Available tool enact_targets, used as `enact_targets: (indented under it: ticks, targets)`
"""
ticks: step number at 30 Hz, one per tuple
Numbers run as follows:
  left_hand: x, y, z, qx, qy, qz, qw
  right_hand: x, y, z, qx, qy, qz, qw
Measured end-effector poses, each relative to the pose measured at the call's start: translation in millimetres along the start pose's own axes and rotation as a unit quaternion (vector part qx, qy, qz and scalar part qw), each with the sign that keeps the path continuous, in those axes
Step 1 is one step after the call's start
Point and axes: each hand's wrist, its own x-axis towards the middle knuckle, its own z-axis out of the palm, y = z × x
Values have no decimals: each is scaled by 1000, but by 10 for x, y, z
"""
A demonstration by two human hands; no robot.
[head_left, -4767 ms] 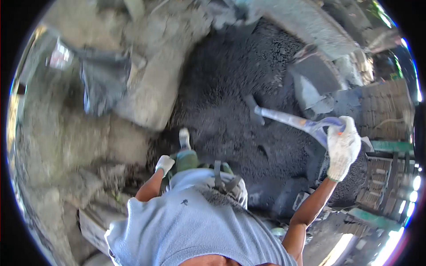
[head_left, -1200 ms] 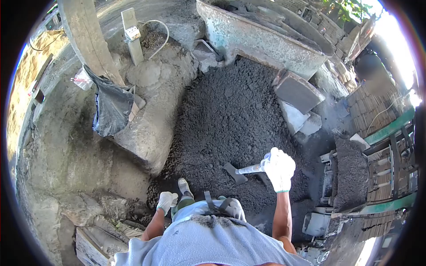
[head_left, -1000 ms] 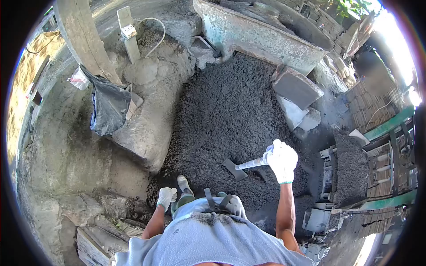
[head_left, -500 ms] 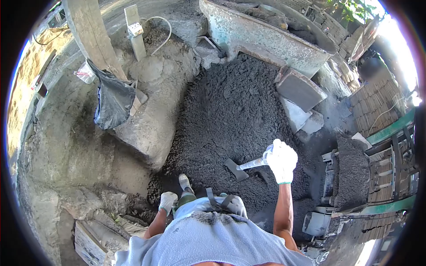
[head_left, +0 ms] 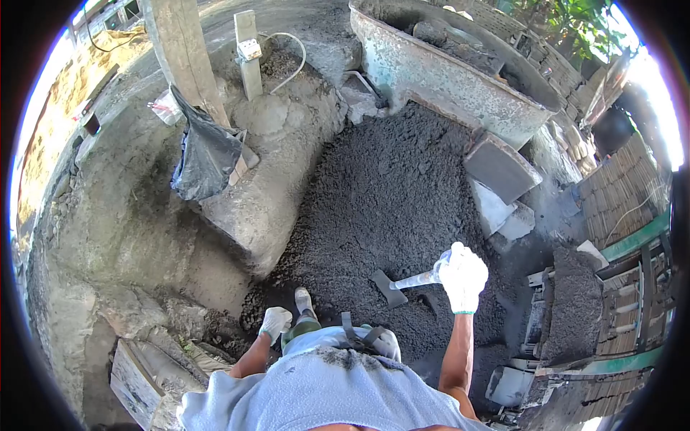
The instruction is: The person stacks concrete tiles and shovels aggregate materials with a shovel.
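My right hand (head_left: 463, 279), in a white glove, is closed round the handle of a hoe-like tool (head_left: 415, 280). Its flat grey blade (head_left: 389, 289) rests on the dark, wet-looking mixture (head_left: 381, 194) that covers the ground in front of me. My left hand (head_left: 276, 322), also gloved, hangs beside my left leg with its fingers curled; whether it holds anything is too small to tell. One boot (head_left: 304, 300) shows at the edge of the dark mixture.
A large worn metal trough (head_left: 445, 75) stands beyond the mixture. A block (head_left: 501, 167) leans at its right. To the left are a concrete ledge (head_left: 251, 208), black plastic (head_left: 205, 158) and a post (head_left: 183, 57). Machinery with green rails (head_left: 632, 363) is at the right.
The whole view has shifted, so the surroundings appear lower and further right. The right hand still grips the tool, whose blade remains on the mixture. The left hand stays by the leg.
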Motion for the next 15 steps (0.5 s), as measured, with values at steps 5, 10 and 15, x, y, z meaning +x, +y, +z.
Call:
enact_targets:
  ticks: [5, 10, 15]
  targets:
    - [46, -109, 6, -2, 1, 1, 1000, -22, -21, -26, 9, 5, -4, 1000]
    - [28, -197, 12, -9, 2, 1, 1000, -38, -42, -13, 9, -9, 8, 1000]
    - [212, -433, 5, -2, -21, 25, 999, -40, -61, -37, 8, -11, 12, 1000]
